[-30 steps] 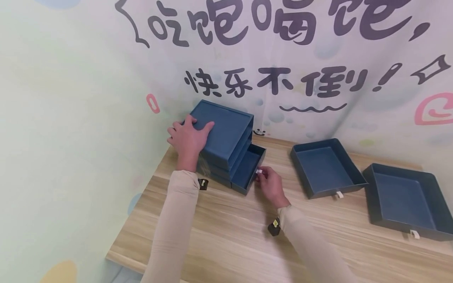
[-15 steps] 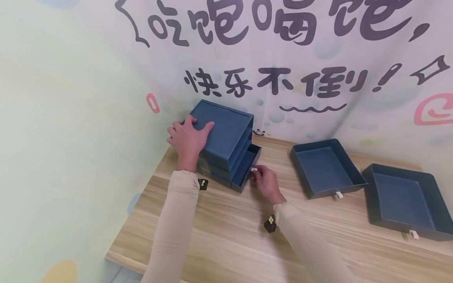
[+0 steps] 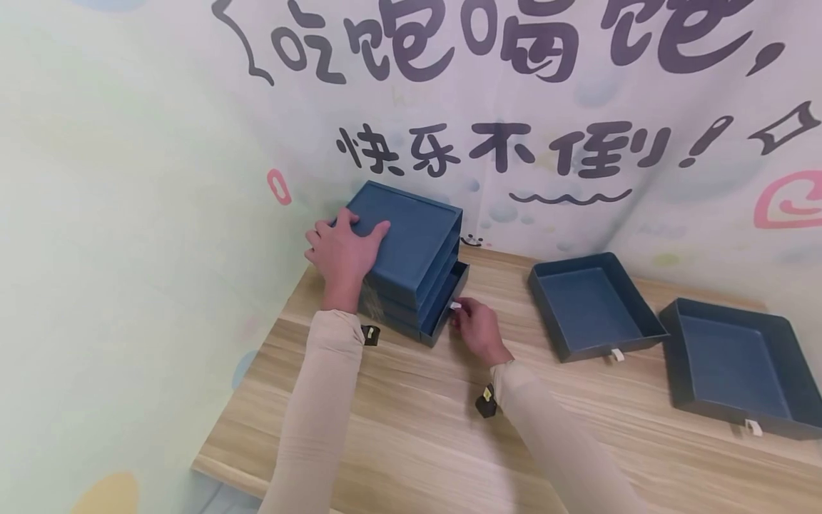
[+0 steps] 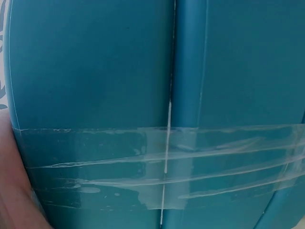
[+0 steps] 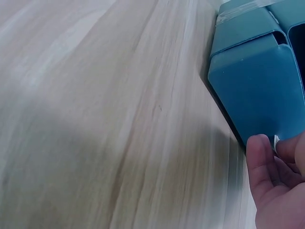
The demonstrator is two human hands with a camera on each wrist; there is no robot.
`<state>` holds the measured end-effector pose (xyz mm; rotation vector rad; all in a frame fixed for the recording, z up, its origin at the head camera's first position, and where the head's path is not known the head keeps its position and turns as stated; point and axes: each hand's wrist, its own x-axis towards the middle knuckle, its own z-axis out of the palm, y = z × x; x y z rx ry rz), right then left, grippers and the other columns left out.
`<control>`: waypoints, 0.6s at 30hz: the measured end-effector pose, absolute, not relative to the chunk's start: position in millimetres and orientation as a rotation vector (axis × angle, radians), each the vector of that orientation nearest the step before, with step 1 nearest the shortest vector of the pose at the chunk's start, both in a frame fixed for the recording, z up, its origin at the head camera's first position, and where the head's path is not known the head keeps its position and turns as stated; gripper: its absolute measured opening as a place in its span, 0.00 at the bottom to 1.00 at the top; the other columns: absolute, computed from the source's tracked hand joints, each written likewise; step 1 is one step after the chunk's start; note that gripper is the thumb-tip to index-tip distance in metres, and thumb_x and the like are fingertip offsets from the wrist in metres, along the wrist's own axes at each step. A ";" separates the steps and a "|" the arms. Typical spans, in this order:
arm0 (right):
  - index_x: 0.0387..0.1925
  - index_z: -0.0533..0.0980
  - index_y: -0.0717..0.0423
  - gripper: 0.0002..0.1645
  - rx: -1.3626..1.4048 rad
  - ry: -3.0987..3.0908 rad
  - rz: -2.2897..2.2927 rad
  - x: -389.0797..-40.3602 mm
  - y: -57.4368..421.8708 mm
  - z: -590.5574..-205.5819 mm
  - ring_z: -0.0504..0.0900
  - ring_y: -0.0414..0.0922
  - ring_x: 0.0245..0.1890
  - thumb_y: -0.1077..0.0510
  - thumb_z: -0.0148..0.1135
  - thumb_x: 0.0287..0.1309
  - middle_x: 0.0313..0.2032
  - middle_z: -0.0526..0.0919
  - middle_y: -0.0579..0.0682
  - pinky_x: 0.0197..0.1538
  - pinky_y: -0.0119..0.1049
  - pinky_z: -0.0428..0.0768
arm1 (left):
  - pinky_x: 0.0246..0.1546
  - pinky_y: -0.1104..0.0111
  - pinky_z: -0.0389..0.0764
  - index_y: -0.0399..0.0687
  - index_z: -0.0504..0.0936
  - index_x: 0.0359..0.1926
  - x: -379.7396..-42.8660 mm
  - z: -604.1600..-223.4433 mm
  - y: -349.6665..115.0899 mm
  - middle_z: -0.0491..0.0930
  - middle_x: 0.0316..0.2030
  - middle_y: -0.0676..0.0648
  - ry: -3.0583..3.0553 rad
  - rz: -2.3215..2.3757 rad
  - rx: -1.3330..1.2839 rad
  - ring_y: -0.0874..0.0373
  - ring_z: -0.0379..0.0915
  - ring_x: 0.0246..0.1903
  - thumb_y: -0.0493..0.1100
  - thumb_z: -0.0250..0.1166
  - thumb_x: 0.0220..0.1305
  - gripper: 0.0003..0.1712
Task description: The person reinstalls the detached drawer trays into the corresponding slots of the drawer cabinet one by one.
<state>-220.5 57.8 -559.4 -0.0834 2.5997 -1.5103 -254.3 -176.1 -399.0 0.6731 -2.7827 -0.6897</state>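
A dark blue drawer cabinet (image 3: pixel 411 232) stands on the wooden table against the wall. My left hand (image 3: pixel 343 250) rests spread on its top and near side edge. In the left wrist view, clear tape (image 4: pixel 157 167) wraps the cabinet's side. The bottom drawer (image 3: pixel 443 310) sticks out a little way from its slot. With thumb and fingers, my right hand (image 3: pixel 478 328) pinches the small white pull tab (image 3: pixel 455 305) on the drawer's front. The right wrist view shows the drawer front (image 5: pixel 259 88) beside my fingers. Above it, the cabinet's slots have no drawers at their front.
Two loose blue drawers, one (image 3: pixel 594 303) nearer the cabinet and one (image 3: pixel 732 357) farther right, lie on the wooden table (image 3: pixel 411 428) with white tabs facing me. A printed wall cloth (image 3: pixel 501 93) hangs behind. The table's left edge runs near the wall.
The bottom drawer has slid farther into the cabinet, and my right hand has moved left with its tab. My left hand stays in place on the cabinet.
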 end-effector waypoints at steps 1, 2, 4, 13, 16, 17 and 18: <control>0.61 0.76 0.66 0.19 -0.084 2.598 -1.501 -221.2 56.9 -559.0 0.89 0.53 0.40 0.65 0.51 0.74 0.45 0.87 0.63 0.39 0.35 0.85 | 0.60 0.40 0.65 0.60 0.72 0.60 -254.4 -399.2 -176.2 0.67 0.63 0.35 -2.782 -0.692 0.673 0.38 0.56 0.65 0.82 0.56 0.57 0.42; 0.61 0.76 0.66 0.19 -0.085 2.598 -1.494 -222.0 56.0 -558.4 0.89 0.54 0.41 0.64 0.51 0.74 0.46 0.87 0.64 0.40 0.35 0.85 | 0.60 0.40 0.65 0.60 0.72 0.60 -254.4 -399.1 -176.3 0.67 0.62 0.35 -2.781 -0.695 0.673 0.38 0.56 0.65 0.82 0.56 0.57 0.42; 0.60 0.76 0.66 0.19 -0.096 2.600 -1.479 -223.3 54.3 -557.2 0.89 0.54 0.41 0.64 0.51 0.74 0.47 0.87 0.64 0.40 0.36 0.86 | 0.60 0.40 0.65 0.60 0.72 0.60 -254.3 -398.8 -176.2 0.67 0.63 0.35 -2.783 -0.695 0.673 0.38 0.56 0.65 0.81 0.56 0.57 0.42; 0.61 0.76 0.65 0.19 -0.143 2.616 -1.428 -228.3 49.4 -555.8 0.88 0.49 0.41 0.62 0.52 0.75 0.48 0.87 0.63 0.40 0.35 0.85 | 0.60 0.41 0.65 0.60 0.72 0.60 -254.3 -398.4 -175.4 0.67 0.62 0.35 -2.781 -0.694 0.676 0.38 0.56 0.65 0.81 0.57 0.57 0.42; 0.60 0.76 0.65 0.19 -0.143 2.608 -1.437 -228.9 47.7 -556.1 0.88 0.50 0.41 0.62 0.52 0.75 0.48 0.87 0.64 0.40 0.36 0.85 | 0.60 0.41 0.65 0.61 0.72 0.60 -254.9 -399.6 -175.7 0.67 0.62 0.36 -2.778 -0.688 0.675 0.39 0.56 0.65 0.82 0.56 0.57 0.42; 0.60 0.76 0.65 0.19 -0.139 2.605 -1.440 -229.0 47.1 -556.3 0.88 0.50 0.41 0.62 0.52 0.75 0.48 0.87 0.63 0.40 0.36 0.85 | 0.60 0.41 0.65 0.61 0.72 0.60 -255.0 -400.2 -175.7 0.67 0.62 0.36 -2.777 -0.685 0.673 0.39 0.56 0.65 0.82 0.56 0.57 0.42; 0.61 0.76 0.65 0.19 -0.133 2.594 -1.446 -228.9 46.4 -556.5 0.88 0.51 0.41 0.62 0.52 0.74 0.48 0.87 0.63 0.40 0.36 0.85 | 0.60 0.41 0.65 0.61 0.72 0.60 -254.9 -400.7 -175.7 0.67 0.62 0.36 -2.779 -0.683 0.672 0.39 0.56 0.65 0.82 0.56 0.57 0.42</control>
